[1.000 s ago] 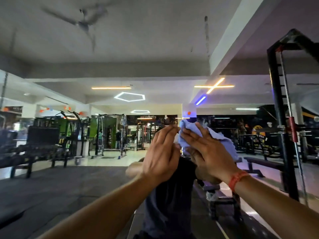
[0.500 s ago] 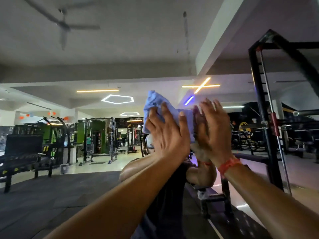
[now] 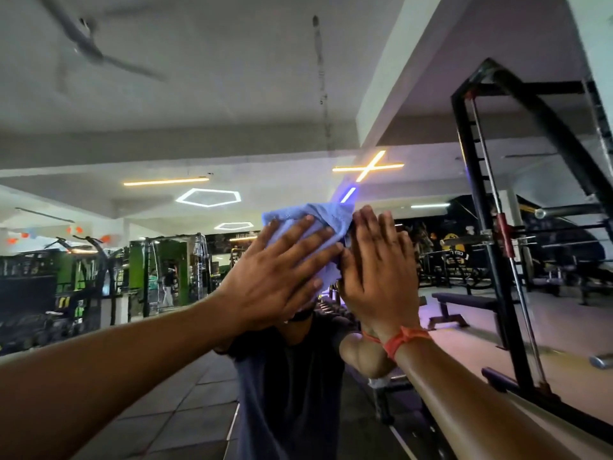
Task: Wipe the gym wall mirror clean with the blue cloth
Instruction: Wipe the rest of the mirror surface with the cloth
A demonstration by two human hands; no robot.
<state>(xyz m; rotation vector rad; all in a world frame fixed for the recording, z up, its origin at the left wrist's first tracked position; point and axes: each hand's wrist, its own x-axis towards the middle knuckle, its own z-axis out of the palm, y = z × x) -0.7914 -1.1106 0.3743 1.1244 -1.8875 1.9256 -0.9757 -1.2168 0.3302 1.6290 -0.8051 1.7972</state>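
Bare forearms, sleeveless to the elbow; an orange thread band (image 3: pixel 403 340) circles the right wrist.

Dim gym, ceiling pale. Glow from orange cross light (image 3: pixel 369 166) and white hexagon light (image 3: pixel 209 197). Ceiling fan (image 3: pixel 86 48) motion-blurred. Wide-angle bending at edges.

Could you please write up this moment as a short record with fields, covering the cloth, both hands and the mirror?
cloth: blue cloth, bunched, flat against the mirror
left hand: left hand, fingers straight and spread, presses the cloth onto the glass
right hand: right hand, fingers straight, pointing up, against the cloth's right edge; orange band on the wrist
mirror: wall mirror shows gym machines, ceiling lights and the person's dark shirt
beside: black rack frame at the right
stage: wiping under way at head height
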